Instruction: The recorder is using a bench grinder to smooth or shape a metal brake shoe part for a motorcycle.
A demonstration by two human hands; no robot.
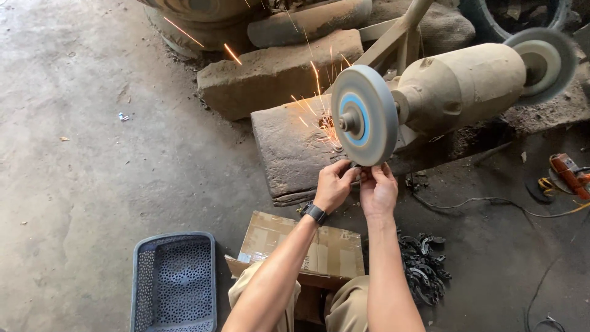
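Observation:
A dusty bench grinder sits on a stone block, with a grey grinding wheel on its near end and a second wheel on the far end. My left hand and my right hand together pinch a small metal piece against the lower rim of the near wheel. The piece is mostly hidden by my fingers. Orange sparks fly up and to the left. A dark watch is on my left wrist.
A cardboard box lies by my knees. A grey perforated plastic basket stands at lower left. A pile of dark metal parts lies to the right. Stone blocks, an orange tool and cables surround the grinder.

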